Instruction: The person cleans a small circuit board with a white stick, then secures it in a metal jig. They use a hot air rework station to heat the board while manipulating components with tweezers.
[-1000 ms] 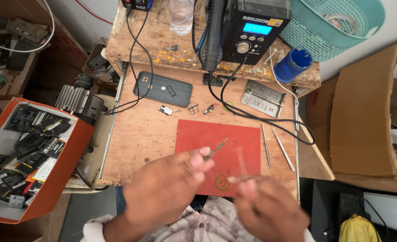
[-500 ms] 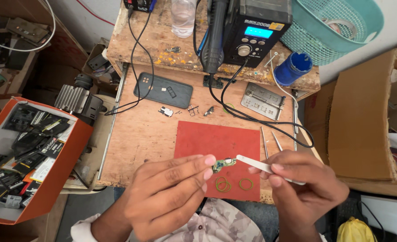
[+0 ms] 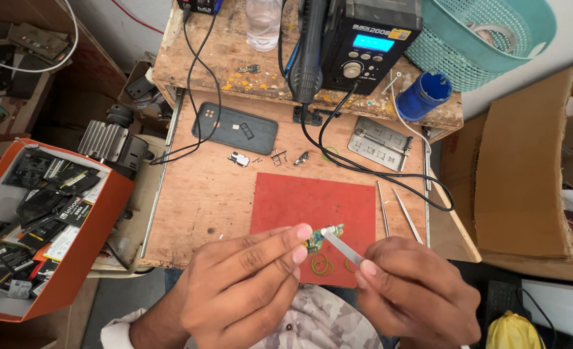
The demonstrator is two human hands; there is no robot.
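Note:
My left hand (image 3: 244, 284) pinches a small green circuit board (image 3: 315, 240) between its fingertips, just above the near edge of a red mat (image 3: 312, 203). In my right hand (image 3: 415, 291) is a pair of metal tweezers (image 3: 342, 245), their tip touching the board. Two small green rubber rings (image 3: 322, 264) lie on the mat under the board. A dark phone (image 3: 234, 127) lies face down farther back on the wooden bench, with small loose parts (image 3: 270, 157) in front of it.
At the back stand a black rework station (image 3: 370, 42), a clear bottle (image 3: 264, 22), a blue cup (image 3: 423, 95) and a teal basket (image 3: 493, 39). More tweezers (image 3: 396, 210) and a metal holder plate (image 3: 380, 143) lie right. An orange box (image 3: 37, 220) of parts sits left.
A second ago my hands were blurred and apart over the mat. They have since come together, the tweezers' tip meeting the small board, and stayed there.

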